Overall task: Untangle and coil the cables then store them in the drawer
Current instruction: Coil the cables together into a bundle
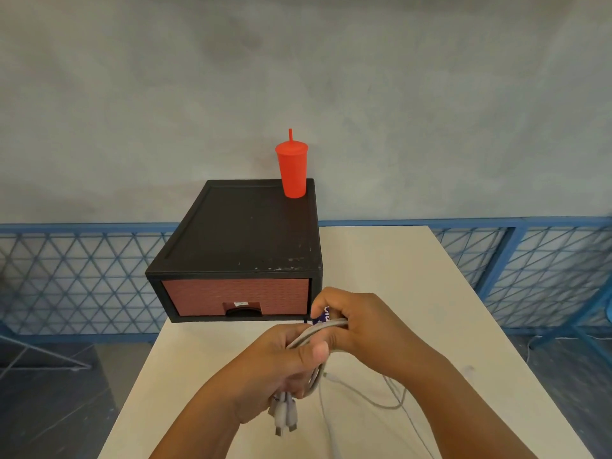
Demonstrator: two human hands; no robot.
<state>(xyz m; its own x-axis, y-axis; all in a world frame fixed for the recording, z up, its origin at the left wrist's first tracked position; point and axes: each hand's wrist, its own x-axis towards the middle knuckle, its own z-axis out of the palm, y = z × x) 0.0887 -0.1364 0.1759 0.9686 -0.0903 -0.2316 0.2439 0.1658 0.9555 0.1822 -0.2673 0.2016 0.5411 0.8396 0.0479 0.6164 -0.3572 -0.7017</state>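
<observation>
My left hand [281, 362] grips a bundle of grey-white cables [313, 382] above the table, thumb pressed over the strands. Several connector plugs [284, 415] hang below that fist. My right hand [357, 326] curls round the upper part of the same bundle, with a small blue-and-white label [323, 318] showing under its fingers. More loose cable [394, 400] trails from the bundle across the table towards me. The black drawer unit [245, 233] stands just beyond my hands; its reddish-brown drawer front [235, 298] is closed.
A red tumbler with a straw [292, 168] stands on the unit's back right corner. The white table [414, 276] extends right of the unit. Blue mesh railing [76, 279] runs behind and beside the table, with a grey wall beyond.
</observation>
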